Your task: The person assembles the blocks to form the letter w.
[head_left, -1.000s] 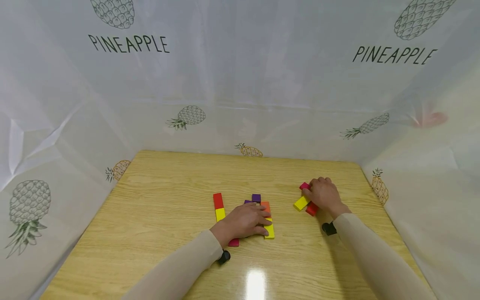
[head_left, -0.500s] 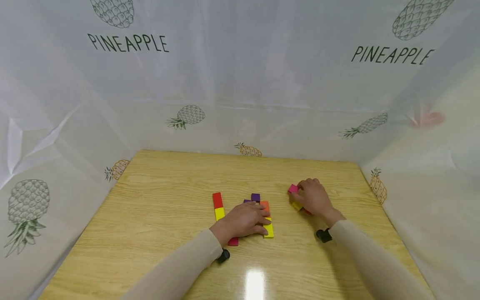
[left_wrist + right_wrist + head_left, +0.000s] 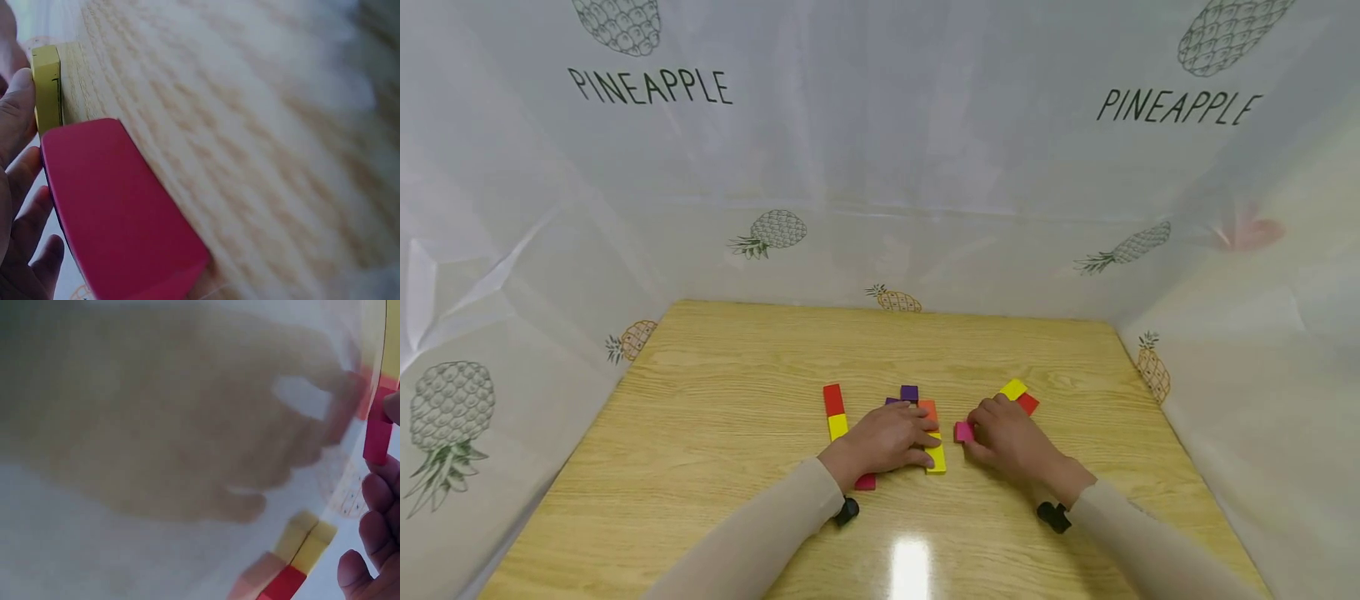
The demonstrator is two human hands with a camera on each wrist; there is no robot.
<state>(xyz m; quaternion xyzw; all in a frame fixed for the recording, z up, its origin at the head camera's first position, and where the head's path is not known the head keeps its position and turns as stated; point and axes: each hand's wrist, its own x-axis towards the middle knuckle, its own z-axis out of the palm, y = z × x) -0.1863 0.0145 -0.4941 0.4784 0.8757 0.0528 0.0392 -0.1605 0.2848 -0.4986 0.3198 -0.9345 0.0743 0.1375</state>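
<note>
My left hand (image 3: 887, 439) lies with its fingers spread over a group of coloured blocks. Around it show an orange block (image 3: 929, 412), a yellow block (image 3: 936, 460), a purple block (image 3: 909, 392) and a magenta block (image 3: 866, 482); the blocks' middle is covered by the hand. In the left wrist view the magenta block (image 3: 119, 212) is large and close, with the fingers beside it. My right hand (image 3: 1011, 437) pinches a pink block (image 3: 963, 432) between thumb and fingers, just right of the group; the right wrist view shows that pink block (image 3: 378, 434) too.
Beyond the right hand lie a yellow block (image 3: 1013, 388) and a red block (image 3: 1028, 403), side by side. A red block (image 3: 833, 399) and a yellow block (image 3: 838, 427) form a line left of the group. The wooden table (image 3: 737, 358) meets a pineapple-print curtain (image 3: 820, 167) behind.
My right hand has carried the pink block left and nearer to me, towards the group. The yellow and red blocks beside it have shifted and turned. The left hand has stayed put.
</note>
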